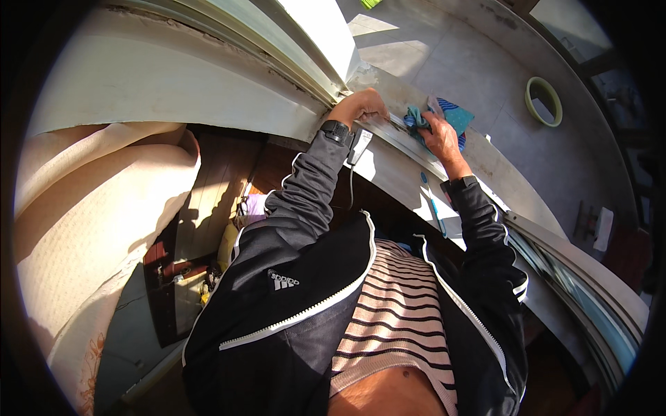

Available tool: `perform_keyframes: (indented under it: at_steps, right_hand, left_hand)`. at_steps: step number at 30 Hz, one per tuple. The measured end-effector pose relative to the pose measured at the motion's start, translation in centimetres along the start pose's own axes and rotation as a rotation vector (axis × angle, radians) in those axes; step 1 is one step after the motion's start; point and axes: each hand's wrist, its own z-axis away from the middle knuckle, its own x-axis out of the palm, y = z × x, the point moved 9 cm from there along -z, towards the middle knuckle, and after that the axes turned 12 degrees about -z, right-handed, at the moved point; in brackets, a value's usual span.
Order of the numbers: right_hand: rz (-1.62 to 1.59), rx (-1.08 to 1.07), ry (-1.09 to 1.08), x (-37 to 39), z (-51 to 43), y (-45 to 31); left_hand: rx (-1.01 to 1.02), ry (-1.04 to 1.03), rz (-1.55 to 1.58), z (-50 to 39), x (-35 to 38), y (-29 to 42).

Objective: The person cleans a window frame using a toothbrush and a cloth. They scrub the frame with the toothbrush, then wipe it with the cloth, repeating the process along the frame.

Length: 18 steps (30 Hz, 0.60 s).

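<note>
My right hand (pixel 442 136) grips a bunched blue-green patterned cloth (pixel 460 117) beside the sliding-window track (pixel 400 140). Part of the cloth spreads over the outer ledge. At the corner where the white window frame (pixel 325 36) meets the sill, my left hand (pixel 368 104) bends down with its fingers curled. Whether anything is in those fingers is hidden. Just below my left wrist, a white plug-like device (pixel 360 145) with a grey cord lies on the inner sill (pixel 411 190). A slim blue-and-white brush-like tool (pixel 434 205) rests on the same sill, nearer my right forearm.
Past the track, a pale green basin (pixel 543 101) stands on the grey tiled floor (pixel 468 57). Sliding glass panes (pixel 567 281) fill the track at the right. A large cream padded sheet (pixel 104 192) drapes at the left, near a wooden surface (pixel 218 166).
</note>
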Motion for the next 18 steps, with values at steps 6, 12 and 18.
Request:
perform_keyframes:
  at_steps: [6,12,18]
  right_hand:
    - [0.001,-0.001,0.018,-0.1,0.1,0.3]
    - [-0.013,-0.035,0.048,-0.1,0.1,0.1]
    - [-0.003,-0.04,0.05,-0.2,0.3,-0.1]
  left_hand:
    - [-0.259,0.121,0.038,0.8,-3.9,-3.7]
    - [-0.283,0.19,0.075,1.2,-4.8,-4.1]
    - [-0.275,0.198,0.009,0.3,-5.0,-3.8]
